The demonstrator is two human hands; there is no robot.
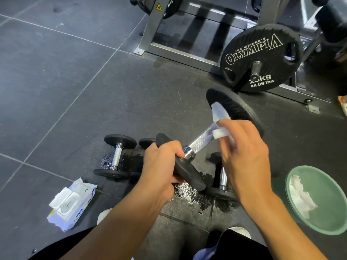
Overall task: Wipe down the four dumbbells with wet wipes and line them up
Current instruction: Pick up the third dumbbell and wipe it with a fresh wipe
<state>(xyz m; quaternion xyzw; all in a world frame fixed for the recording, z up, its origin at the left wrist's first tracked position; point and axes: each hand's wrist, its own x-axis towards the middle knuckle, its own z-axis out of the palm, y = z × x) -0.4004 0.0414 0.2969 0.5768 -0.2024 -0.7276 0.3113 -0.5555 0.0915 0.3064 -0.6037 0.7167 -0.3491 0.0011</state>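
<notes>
Weight plate (261, 57) reading "JOE WEIDER'S OLYMPIA", "kg", "44.09 lbs", yellow warning sticker (158, 6) on frame

Dark rubber floor (56, 91) lies open leftward. A grey steel rack (148, 34) with black weight plate (262, 57) blocks the far right, a round green tub (330, 184) the near right; seemingly three black-and-chrome dumbbells (117, 156) clutter the middle.

One floor dumbbell (146, 142) mostly hidden behind the left hand (159, 166) — green bowl (328, 194) cut by the edge
</notes>
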